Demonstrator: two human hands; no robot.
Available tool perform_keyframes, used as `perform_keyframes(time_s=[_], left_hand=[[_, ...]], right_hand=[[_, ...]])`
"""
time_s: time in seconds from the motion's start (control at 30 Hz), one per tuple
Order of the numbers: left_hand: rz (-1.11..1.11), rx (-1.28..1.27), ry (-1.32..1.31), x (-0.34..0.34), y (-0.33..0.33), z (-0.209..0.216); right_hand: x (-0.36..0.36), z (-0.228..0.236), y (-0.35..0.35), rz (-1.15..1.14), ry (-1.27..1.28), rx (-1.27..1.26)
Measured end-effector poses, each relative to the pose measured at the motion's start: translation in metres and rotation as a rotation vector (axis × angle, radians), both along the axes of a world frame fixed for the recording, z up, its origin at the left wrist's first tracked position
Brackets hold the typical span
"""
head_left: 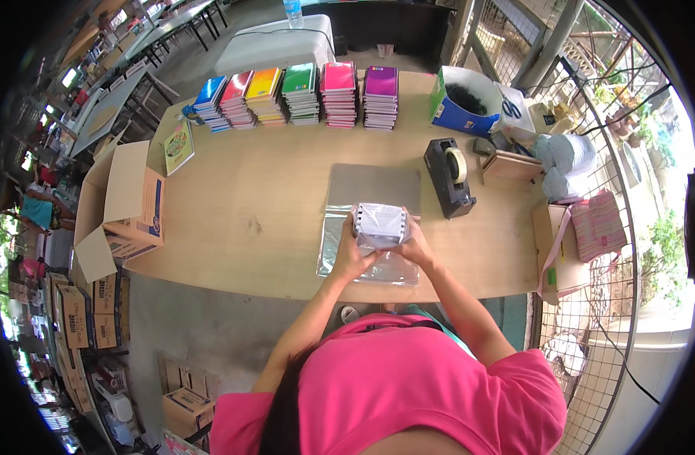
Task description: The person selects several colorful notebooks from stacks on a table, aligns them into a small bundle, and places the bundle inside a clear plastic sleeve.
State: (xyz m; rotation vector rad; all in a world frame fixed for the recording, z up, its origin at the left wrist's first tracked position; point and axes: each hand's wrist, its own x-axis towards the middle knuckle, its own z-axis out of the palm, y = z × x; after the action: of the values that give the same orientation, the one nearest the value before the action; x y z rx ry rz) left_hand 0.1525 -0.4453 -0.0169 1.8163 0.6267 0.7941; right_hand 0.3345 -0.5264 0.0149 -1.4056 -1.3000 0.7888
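Observation:
Both hands hold a small pack of white spiral-bound notebooks [381, 221], wrapped in clear plastic, above the near middle of the table. My left hand [352, 256] is closed round its left side and lower corner. My right hand [414, 244] grips the right side, fingers curled underneath. Beneath the pack lies a pile of flat clear plastic bags [371, 179], its near part crinkled and shiny. A black tape dispenser [447, 182] with a roll of tape stands to the right of the bags.
Stacks of coloured notebooks [300, 95] line the far edge. A blue box [459, 106], scissors [512, 108] and a brown box [506, 168] sit at right. An open carton [131, 189] stands at the left end, near a yellow-green booklet [179, 149]. Wire mesh [613, 227] borders the right.

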Motion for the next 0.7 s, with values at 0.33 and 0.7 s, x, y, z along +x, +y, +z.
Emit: perform_keyframes(time_s=[0.33,0.7], left_hand=[[-0.139,0.97,0.333,-0.032,0.053,0.113],[-0.178,-0.478,-0.219,0.017,0.017,-0.006]], right_hand=[[0.044,0.059,0.013,0.13,-0.752,0.425],[0.001,-0.071,0.014,0.054,0.415,0.02]])
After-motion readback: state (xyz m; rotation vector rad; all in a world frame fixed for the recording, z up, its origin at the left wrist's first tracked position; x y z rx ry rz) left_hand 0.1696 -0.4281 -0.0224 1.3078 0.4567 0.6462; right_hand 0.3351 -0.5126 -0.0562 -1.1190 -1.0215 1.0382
